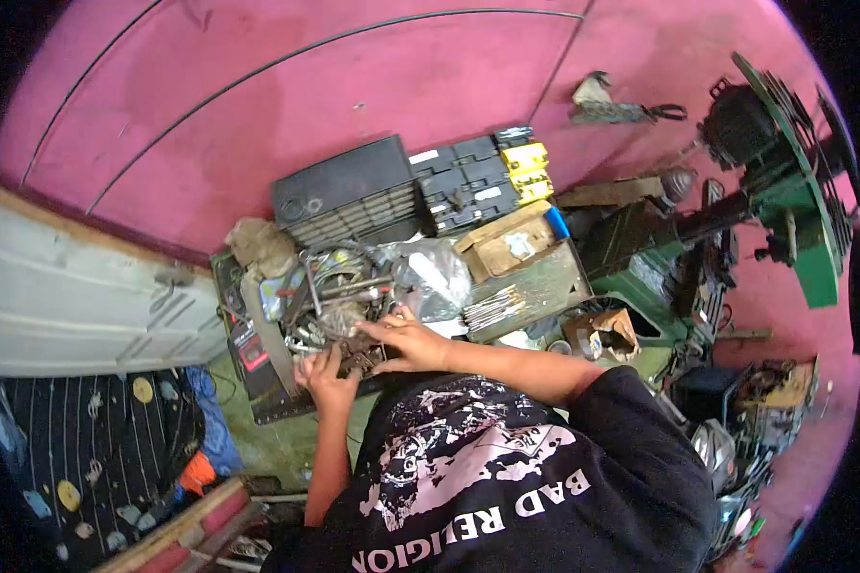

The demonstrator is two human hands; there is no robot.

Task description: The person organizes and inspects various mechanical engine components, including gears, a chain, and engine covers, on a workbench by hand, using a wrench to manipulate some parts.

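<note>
My left hand [327, 384] is at the near edge of a cluttered metal tray, its fingers apart and bent over small metal parts. Over the same parts, from the right, reaches my right hand [406, 344], with its index finger stretched out and its thumb apart. I see no object gripped in either hand. Between them lies a pile of brown, rusty-looking metal pieces [358, 357], partly covered by the fingers. Beyond the hands, a long metal-handled tool [355, 286] lies across more loose hardware. A clear plastic bag [433, 279] sits to the right of it.
Behind the tray stand a black ribbed case [344, 191] and stacked black organizer boxes [463, 177] with yellow ones [527, 172]. An open cardboard box [511, 246] and thin rods [494, 308] lie to the right. A green drill press [803, 220] stands at far right.
</note>
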